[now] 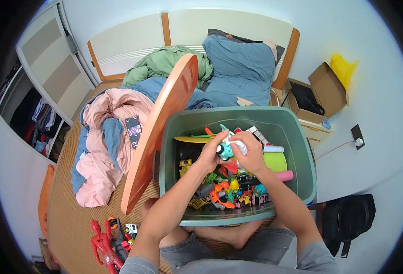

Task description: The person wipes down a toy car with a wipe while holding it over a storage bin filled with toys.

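Note:
Over the green storage bin [238, 222], my left hand [208, 154] and my right hand [251, 154] are both closed on a small teal and white toy [227, 151]. My left fingers wrap its left side, next to a round dark part. The right fingers grip its white part from above. Its exact kind is partly hidden by my fingers. Beneath the hands lies a heap of toys, with an orange toy [220, 196], a yellow toy vehicle [200, 202], a lime green piece [275, 162] and a pink cylinder [284, 176].
An orange-brown round tabletop [162, 132] stands on edge left of the bin. A phone [133, 131] lies on pink bedding [102, 171]. A red figure [104, 246] and other toys are at the lower left. An open cardboard box [302, 114] stands at the right.

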Tool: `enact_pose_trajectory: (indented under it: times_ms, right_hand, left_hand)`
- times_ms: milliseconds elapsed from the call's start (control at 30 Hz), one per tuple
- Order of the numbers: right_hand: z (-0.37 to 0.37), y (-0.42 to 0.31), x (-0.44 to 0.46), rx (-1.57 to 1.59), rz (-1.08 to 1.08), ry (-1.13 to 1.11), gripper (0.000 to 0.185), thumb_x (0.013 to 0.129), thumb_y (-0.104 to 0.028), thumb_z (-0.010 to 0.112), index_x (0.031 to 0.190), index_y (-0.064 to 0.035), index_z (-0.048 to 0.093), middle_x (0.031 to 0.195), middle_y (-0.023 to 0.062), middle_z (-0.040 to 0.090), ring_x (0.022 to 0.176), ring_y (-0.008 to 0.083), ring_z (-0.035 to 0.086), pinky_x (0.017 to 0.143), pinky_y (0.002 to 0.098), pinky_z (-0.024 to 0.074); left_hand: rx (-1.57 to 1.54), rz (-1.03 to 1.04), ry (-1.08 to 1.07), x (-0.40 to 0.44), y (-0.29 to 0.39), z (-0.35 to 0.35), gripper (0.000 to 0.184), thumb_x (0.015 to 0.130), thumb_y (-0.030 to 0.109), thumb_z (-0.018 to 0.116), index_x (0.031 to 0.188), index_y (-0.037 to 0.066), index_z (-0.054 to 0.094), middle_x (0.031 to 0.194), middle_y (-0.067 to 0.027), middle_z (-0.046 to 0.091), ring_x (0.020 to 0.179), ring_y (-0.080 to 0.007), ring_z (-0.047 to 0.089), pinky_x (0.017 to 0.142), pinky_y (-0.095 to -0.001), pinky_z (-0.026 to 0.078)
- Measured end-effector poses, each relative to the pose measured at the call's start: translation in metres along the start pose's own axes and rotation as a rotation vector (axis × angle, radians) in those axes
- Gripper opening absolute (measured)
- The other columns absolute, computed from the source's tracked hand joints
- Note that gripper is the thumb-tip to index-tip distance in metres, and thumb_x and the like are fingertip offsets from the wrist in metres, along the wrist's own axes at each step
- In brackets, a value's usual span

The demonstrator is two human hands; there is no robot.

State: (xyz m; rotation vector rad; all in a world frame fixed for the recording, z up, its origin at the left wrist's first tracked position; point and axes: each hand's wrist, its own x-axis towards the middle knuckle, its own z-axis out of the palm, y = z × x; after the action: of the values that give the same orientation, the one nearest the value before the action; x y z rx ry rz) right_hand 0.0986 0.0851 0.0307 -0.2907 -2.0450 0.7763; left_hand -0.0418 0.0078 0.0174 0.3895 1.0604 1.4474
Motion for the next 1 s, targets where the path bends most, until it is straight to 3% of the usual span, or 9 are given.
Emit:
enact_pose_trajectory:
  times_ms: [100, 300, 333, 367, 600, 833, 1000]
  right_hand:
    - [-0.006, -0.006, 0.001, 0.013, 0.045, -0.014, 0.017, 0.08, -0.002, 0.067, 0.097, -0.0012, 0.066, 0.094, 0.0142, 0.064, 0.086, 0.0297, 0.064, 0.076, 0.0357, 0.0506]
    - [-0.014, -0.015, -0.003, 0.045, -0.132, -0.056, 0.022, 0.076, -0.004, 0.071, 0.098, -0.0051, 0.067, 0.095, 0.0135, 0.064, 0.085, 0.028, 0.065, 0.074, 0.0352, 0.0523]
    - [-0.014, -0.018, -0.002, 0.039, -0.16, -0.053, 0.022, 0.076, -0.004, 0.071, 0.098, -0.005, 0.067, 0.095, 0.0134, 0.063, 0.083, 0.0281, 0.065, 0.073, 0.0354, 0.0523]
    - [-0.013, -0.019, -0.002, 0.035, -0.188, -0.05, 0.021, 0.077, -0.004, 0.07, 0.098, -0.0049, 0.067, 0.095, 0.0132, 0.062, 0.082, 0.0282, 0.065, 0.073, 0.0355, 0.0523]
    - [-0.013, -0.006, -0.001, 0.102, -0.012, 0.055, 0.014, 0.081, -0.007, 0.069, 0.094, -0.0026, 0.067, 0.092, 0.0125, 0.062, 0.079, 0.027, 0.063, 0.069, 0.0355, 0.0504]
    - [-0.017, -0.005, -0.004, 0.137, -0.054, -0.048, 0.016, 0.076, -0.004, 0.073, 0.092, -0.0044, 0.07, 0.093, 0.01, 0.062, 0.08, 0.0228, 0.063, 0.07, 0.0322, 0.0509]
    - [-0.012, 0.002, -0.004, 0.073, -0.044, 0.011, 0.013, 0.078, -0.009, 0.071, 0.09, -0.0037, 0.069, 0.09, 0.0105, 0.062, 0.077, 0.0259, 0.063, 0.068, 0.0339, 0.0511]
  left_hand:
    - [-0.071, -0.053, -0.088, 0.0, 0.002, -0.001, 0.046, 0.086, 0.056, 0.064, 0.106, 0.014, 0.062, 0.091, -0.0006, 0.067, 0.08, -0.0123, 0.066, 0.057, -0.0322, 0.056]
    - [-0.07, 0.023, -0.011, -0.004, 0.001, 0.002, 0.043, 0.087, 0.053, 0.064, 0.108, 0.016, 0.063, 0.097, -0.0002, 0.068, 0.086, -0.0135, 0.067, 0.066, -0.0328, 0.058]
    - [-0.079, 0.063, 0.018, -0.01, 0.006, 0.009, 0.044, 0.085, 0.053, 0.067, 0.103, 0.013, 0.063, 0.089, -0.0009, 0.066, 0.077, -0.0119, 0.065, 0.058, -0.032, 0.057]
    - [-0.044, 0.083, 0.017, -0.014, 0.008, 0.01, 0.044, 0.086, 0.052, 0.066, 0.103, 0.012, 0.063, 0.09, -0.0014, 0.066, 0.078, -0.0122, 0.065, 0.06, -0.0319, 0.057]
    - [0.036, 0.137, -0.024, -0.017, 0.004, 0.015, 0.045, 0.091, 0.05, 0.06, 0.11, 0.009, 0.06, 0.095, -0.0039, 0.066, 0.08, -0.0134, 0.066, 0.061, -0.0322, 0.057]
    - [-0.108, 0.104, 0.073, -0.02, -0.001, 0.024, 0.047, 0.091, 0.052, 0.06, 0.111, 0.009, 0.058, 0.095, -0.0042, 0.065, 0.084, -0.0138, 0.066, 0.061, -0.0328, 0.057]
    - [0.027, 0.178, 0.131, -0.017, -0.004, 0.02, 0.046, 0.089, 0.05, 0.063, 0.11, 0.009, 0.058, 0.093, -0.0031, 0.063, 0.079, -0.0115, 0.062, 0.059, -0.0315, 0.055]
